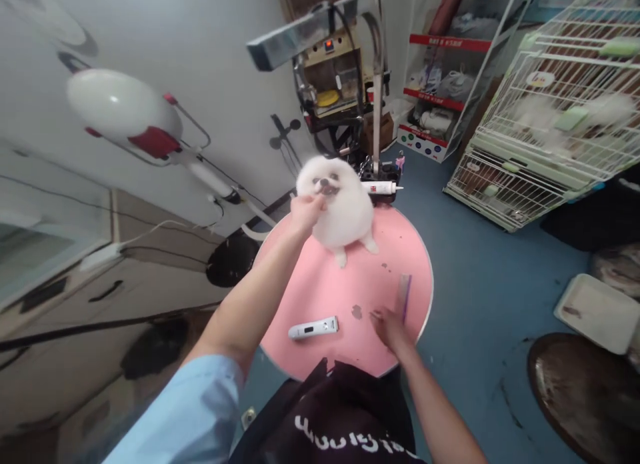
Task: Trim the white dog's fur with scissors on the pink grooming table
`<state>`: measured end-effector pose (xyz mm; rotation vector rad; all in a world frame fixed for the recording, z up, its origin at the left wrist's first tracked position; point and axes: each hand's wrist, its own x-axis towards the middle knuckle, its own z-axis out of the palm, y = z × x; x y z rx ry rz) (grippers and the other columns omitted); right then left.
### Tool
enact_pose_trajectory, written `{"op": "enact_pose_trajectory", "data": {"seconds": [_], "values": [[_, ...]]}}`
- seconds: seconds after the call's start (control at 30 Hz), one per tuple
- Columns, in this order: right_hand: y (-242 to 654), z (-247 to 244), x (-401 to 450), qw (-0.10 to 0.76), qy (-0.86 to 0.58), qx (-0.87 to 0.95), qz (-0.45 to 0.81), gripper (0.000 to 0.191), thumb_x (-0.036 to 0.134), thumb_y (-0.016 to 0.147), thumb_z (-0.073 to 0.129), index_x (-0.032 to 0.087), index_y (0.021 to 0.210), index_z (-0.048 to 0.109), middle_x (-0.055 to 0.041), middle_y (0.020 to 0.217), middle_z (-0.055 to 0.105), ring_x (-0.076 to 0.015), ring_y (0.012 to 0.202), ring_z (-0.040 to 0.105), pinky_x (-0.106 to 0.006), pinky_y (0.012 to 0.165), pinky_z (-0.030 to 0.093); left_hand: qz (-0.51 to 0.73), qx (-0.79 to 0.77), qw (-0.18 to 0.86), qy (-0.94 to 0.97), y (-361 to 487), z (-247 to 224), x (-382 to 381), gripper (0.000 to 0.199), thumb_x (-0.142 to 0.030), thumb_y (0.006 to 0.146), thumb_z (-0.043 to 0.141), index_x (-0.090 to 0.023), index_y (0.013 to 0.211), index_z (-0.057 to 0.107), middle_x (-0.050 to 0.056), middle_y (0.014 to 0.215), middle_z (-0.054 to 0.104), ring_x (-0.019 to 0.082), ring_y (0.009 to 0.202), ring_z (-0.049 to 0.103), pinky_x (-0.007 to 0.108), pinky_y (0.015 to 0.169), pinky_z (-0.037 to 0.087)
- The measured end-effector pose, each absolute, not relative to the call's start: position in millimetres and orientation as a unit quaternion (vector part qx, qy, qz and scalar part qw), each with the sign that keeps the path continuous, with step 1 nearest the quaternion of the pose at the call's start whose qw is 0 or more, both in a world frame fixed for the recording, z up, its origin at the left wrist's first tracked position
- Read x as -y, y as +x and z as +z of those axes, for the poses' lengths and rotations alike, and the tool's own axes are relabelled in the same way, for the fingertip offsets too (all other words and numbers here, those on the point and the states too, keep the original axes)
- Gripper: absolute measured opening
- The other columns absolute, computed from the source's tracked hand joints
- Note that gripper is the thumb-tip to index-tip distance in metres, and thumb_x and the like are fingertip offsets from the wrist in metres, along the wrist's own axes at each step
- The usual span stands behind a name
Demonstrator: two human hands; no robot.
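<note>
A fluffy white dog point(345, 214) sits upright at the far side of a round pink table point(320, 284), facing me. My left hand point(306, 212) is stretched out to its muzzle, fingers closed at the dog's chin. Low over the right part of the table is my right hand point(389, 327), its fingers curled together; whatever may be in them is hidden. Right beside its knuckles is a comb point(405, 294) with a purple edge; I cannot tell whether they touch. White hair clippers point(313, 328) lie on the near part of the table.
A grooming post point(377, 104) rises behind the table, with a white nozzle bottle point(381, 187) at its base. A white dryer point(125, 111) on an arm hangs at left. Stacked wire cages point(545, 111) stand at right, near shelves point(445, 104). A brown round stool point(580, 391) is at lower right.
</note>
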<state>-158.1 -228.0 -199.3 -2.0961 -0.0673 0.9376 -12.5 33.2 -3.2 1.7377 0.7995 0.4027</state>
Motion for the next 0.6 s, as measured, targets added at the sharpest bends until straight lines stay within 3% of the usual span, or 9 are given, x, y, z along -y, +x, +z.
{"op": "enact_pose_trajectory", "data": {"seconds": [0.1, 0.17, 0.3, 0.5, 0.6], "values": [[-136.0, -187.4, 258.4, 0.153, -0.922, -0.011, 0.357, 0.036, 0.044, 0.087, 0.051, 0.015, 0.108, 0.055, -0.0195, 0.102, 0.07, -0.0333, 0.104, 0.065, -0.045, 0.088, 0.045, 0.185, -0.289, 0.481, 0.807, -7.4, -6.5, -37.2, 0.03, -0.033, 0.074, 0.067, -0.015, 0.051, 0.059, 0.002, 0.046, 0.052, 0.011, 0.049, 0.048, 0.023, 0.045, 0.031], [-127.0, -182.2, 263.8, 0.091, -0.924, -0.03, 0.369, 0.048, 0.047, 0.088, 0.049, 0.011, 0.119, 0.049, -0.0237, 0.108, 0.068, -0.0344, 0.106, 0.065, -0.046, 0.088, 0.045, 0.185, -0.266, 0.459, 0.827, -4.2, -8.6, -39.2, 0.035, -0.038, 0.076, 0.066, -0.015, 0.05, 0.06, 0.004, 0.047, 0.055, 0.013, 0.054, 0.052, 0.024, 0.049, 0.034], [-125.3, -179.4, 262.6, 0.082, -0.922, -0.072, 0.371, 0.052, 0.046, 0.087, 0.047, 0.008, 0.123, 0.045, -0.0243, 0.11, 0.068, -0.0314, 0.107, 0.066, -0.044, 0.087, 0.047, 0.184, -0.248, 0.447, 0.84, -2.8, -9.2, -39.8, 0.037, -0.04, 0.079, 0.065, -0.015, 0.052, 0.06, 0.007, 0.053, 0.06, 0.017, 0.061, 0.058, 0.025, 0.055, 0.038], [-128.5, -173.7, 269.8, 0.104, -0.925, -0.009, 0.365, 0.034, 0.041, 0.089, 0.043, 0.017, 0.108, 0.058, -0.0161, 0.109, 0.07, -0.0304, 0.106, 0.066, -0.04, 0.085, 0.046, 0.192, -0.256, 0.456, 0.831, -5.7, -3.7, -28.0, 0.033, -0.034, 0.081, 0.062, -0.014, 0.055, 0.061, 0.008, 0.06, 0.064, 0.019, 0.066, 0.06, 0.026, 0.06, 0.039], [-125.2, -172.3, 283.4, 0.132, -0.929, 0.03, 0.344, 0.031, 0.04, 0.093, 0.038, 0.021, 0.106, 0.058, -0.0115, 0.103, 0.072, -0.0269, 0.099, 0.068, -0.034, 0.078, 0.046, 0.181, -0.293, 0.438, 0.83, -7.5, -4.2, -20.3, 0.035, -0.033, 0.082, 0.057, -0.015, 0.052, 0.059, 0.007, 0.058, 0.062, 0.018, 0.063, 0.058, 0.027, 0.06, 0.038]]}}
